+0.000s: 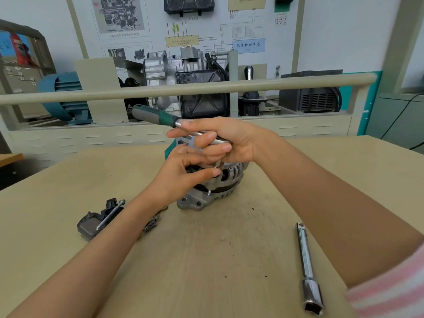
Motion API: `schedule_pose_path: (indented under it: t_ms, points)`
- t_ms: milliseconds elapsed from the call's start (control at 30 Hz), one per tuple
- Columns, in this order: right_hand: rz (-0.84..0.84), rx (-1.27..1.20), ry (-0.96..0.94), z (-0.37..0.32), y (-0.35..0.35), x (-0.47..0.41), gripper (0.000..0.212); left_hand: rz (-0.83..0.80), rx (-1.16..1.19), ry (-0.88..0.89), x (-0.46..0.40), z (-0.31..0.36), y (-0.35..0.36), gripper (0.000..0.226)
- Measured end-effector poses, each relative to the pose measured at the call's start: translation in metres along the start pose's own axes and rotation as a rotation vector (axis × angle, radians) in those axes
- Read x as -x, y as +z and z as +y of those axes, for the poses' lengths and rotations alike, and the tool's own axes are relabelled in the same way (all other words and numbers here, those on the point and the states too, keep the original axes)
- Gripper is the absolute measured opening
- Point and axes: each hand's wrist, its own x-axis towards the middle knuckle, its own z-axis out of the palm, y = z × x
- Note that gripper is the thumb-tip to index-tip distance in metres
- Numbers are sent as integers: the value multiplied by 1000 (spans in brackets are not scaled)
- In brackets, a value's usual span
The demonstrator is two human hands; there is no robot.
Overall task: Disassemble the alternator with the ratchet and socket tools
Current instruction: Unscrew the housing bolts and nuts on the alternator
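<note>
A silver alternator (207, 193) stands on the tan table (206, 260), partly hidden by both hands. My right hand (220, 140) grips the head end of a ratchet whose green and grey handle (151, 114) points up and to the left. A small socket or bit (217, 165) drops from the ratchet onto a bolt at the alternator's top edge. My left hand (183, 175) sits at the alternator's top, with its fingertips pinching around that bolt and socket.
A removed black and grey part with a long bolt across it (99, 219) lies at the left. Small screws (152, 222) rest by my left wrist. A chrome extension bar with a large socket (308, 269) lies at the right. Training equipment stands behind a rail.
</note>
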Motion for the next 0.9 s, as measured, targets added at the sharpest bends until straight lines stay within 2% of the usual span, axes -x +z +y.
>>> schedule_pose_path:
  t_ms: [67, 100, 167, 233, 300, 367, 433, 500, 567, 600, 667, 767, 800, 867, 900]
  points:
    - [126, -64, -90, 5, 3, 1, 25, -16, 13, 53, -1, 2, 1, 19]
    - [259, -105, -171, 10, 7, 0, 23, -21, 13, 68, -1, 1, 0, 17]
    - [660, -172, -371, 22, 17, -5, 21, -3, -8, 42, 0, -1, 0, 13]
    - [1034, -213, -513, 33, 26, -10, 18, 11, -56, -18, 0, -4, -1, 19]
    - [1136, -270, -546, 36, 31, -13, 11, 15, -91, -41, 0, -6, -1, 30]
    - [1094, -233, -484, 33, 29, -12, 11, 18, -98, -50, 0, -6, 0, 30]
    - [937, -157, -411, 28, 23, -10, 14, 16, -98, -57, 0, -4, 0, 26]
    - [644, -59, -299, 19, 13, -4, 15, 8, -91, -76, 1, -3, -1, 22]
    - [278, 48, -173, 10, 5, 3, 25, 0, -62, -122, 1, -2, -1, 16]
    - [148, 107, -123, 7, 2, 6, 31, 0, -40, -155, 1, -1, -1, 12]
    - [41, 189, -72, 4, 1, 7, 38, 1, 14, -192, 1, 0, -1, 9]
    - [98, 155, -117, 7, 7, 4, 18, -22, 45, -132, 1, 3, -2, 6]
    - [158, 136, -164, 10, 9, 5, 17, -23, 26, -90, 1, 2, -2, 14]
    - [383, 76, -315, 19, 18, 3, 13, -24, -39, -24, 1, 2, -2, 20]
    - [562, 54, -408, 25, 25, 2, 16, -27, -54, -11, 1, 2, -1, 11]
